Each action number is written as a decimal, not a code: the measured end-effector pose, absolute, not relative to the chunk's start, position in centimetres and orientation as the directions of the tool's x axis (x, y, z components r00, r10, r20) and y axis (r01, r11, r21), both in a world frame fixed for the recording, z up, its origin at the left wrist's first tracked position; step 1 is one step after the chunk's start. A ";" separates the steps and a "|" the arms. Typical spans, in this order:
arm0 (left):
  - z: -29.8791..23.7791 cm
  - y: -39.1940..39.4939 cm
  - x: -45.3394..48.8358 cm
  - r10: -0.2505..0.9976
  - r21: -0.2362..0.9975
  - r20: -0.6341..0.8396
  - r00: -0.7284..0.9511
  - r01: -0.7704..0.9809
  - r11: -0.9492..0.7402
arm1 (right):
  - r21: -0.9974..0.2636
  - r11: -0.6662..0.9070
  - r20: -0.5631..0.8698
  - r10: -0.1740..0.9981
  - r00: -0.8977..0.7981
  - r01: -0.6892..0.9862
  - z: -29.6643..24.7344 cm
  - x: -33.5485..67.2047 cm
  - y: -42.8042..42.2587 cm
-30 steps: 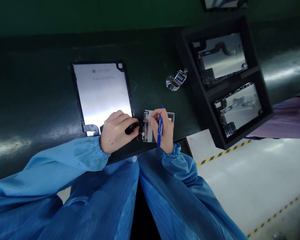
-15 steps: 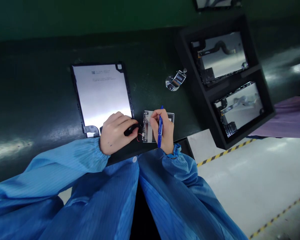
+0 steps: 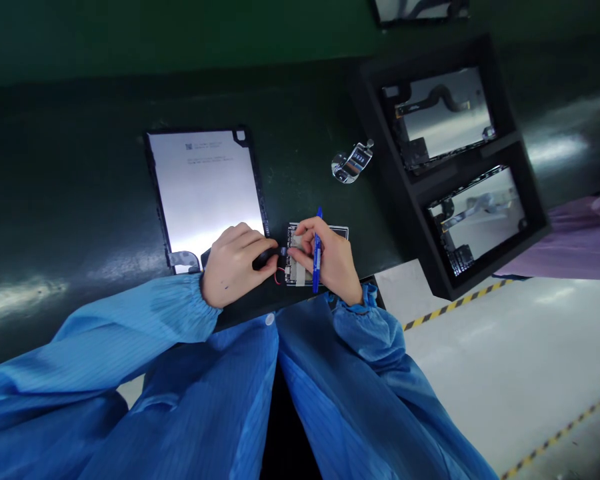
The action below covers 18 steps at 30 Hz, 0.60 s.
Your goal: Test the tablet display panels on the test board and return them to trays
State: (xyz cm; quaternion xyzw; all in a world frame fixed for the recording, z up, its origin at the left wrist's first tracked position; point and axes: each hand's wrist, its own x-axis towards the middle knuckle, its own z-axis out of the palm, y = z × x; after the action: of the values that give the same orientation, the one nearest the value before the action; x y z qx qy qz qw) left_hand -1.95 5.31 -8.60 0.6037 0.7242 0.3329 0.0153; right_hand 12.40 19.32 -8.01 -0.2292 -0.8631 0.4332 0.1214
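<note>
My left hand is closed around a black flex cable at the lower right corner of a display panel with a silvery back. The cable's end reaches the left edge of a small circuit board with a pale strip across it. My right hand has a blue pen tucked between its fingers. Its thumb and forefinger meet at the cable's end over the board and hide much of it. A thin red wire curls between panel and board.
A chrome tally counter stands beyond the board. On the right, a black two-compartment tray holds panels with flex cables. Another panel lies at the far edge. A co-worker's purple sleeve shows at right.
My right hand has shifted so that its thumb and forefinger come left to the cable's end, the pen tilting along. The left hand stays nearly still, the cable now reaching the board's edge.
</note>
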 end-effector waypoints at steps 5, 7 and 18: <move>-8.2 5.6 -1.7 0.888 0.479 0.375 -0.266 0.876 0.060 | -0.798 0.533 0.145 0.621 -0.770 0.280 -8.7 11.9 18.0; -6.9 5.0 -2.2 0.888 0.521 0.345 -0.304 0.849 0.088 | -0.863 0.455 0.215 0.725 -0.655 0.220 -8.4 11.9 17.9; 0.5 -4.1 -8.3 0.242 0.691 -0.709 -0.662 -0.584 0.426 | -0.562 0.827 -0.008 0.009 -1.000 0.012 -6.9 9.7 20.8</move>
State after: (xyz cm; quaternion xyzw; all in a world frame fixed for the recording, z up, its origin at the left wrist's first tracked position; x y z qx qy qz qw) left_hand -8.26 -4.13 0.49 -0.1147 0.7465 0.5235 0.3945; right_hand 9.65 20.80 -6.88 -0.0057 -0.9559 0.2937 -0.0027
